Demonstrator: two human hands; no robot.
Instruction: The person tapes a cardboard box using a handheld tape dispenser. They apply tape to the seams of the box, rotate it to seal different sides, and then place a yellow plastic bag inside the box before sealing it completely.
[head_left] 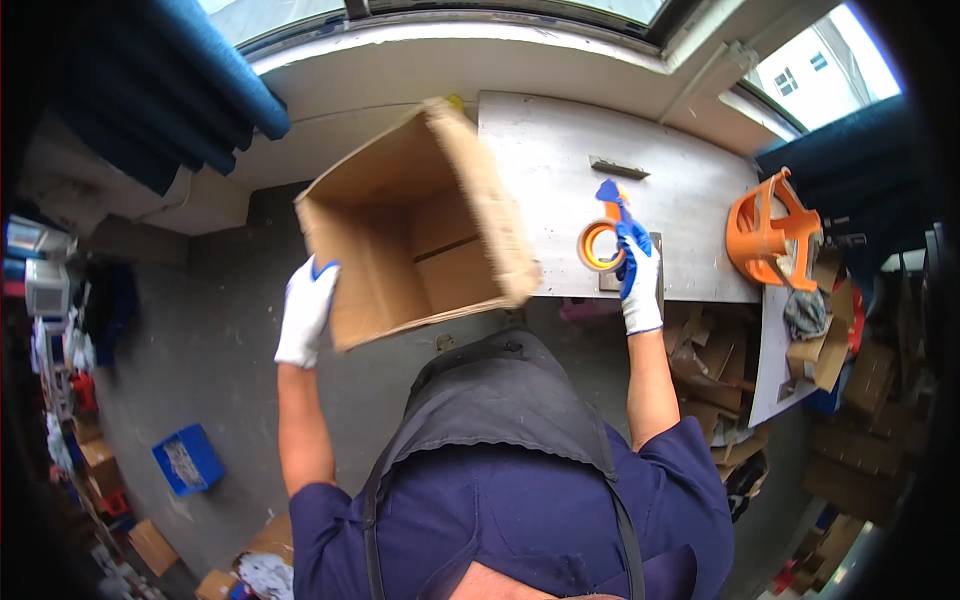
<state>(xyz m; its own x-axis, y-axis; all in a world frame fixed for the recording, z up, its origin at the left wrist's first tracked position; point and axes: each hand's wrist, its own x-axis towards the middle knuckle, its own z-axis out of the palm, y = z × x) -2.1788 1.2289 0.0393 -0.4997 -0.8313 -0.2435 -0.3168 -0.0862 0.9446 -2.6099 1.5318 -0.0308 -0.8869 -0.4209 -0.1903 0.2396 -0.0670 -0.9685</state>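
My left hand [308, 310], in a white and blue work glove, grips the left side of an open cardboard box [375, 245]. The box is tilted, its open side facing me and its inside bare, and its right edge overlaps the table. My right hand [638, 275], gloved the same way, is closed round a blue and orange tape dispenser [613, 200]. A roll of tape [588, 247] sits in the dispenser, above the table's front edge. The fingers of my left hand are partly hidden behind the box.
The pale table [560, 140] stands under the window, with a small dark metal bar [619, 168] on it. An orange plastic stool [765, 235] rests at its right end. Cardboard scraps [715, 355] fill the space below. A blue bin [188, 460] stands on the grey floor at left.
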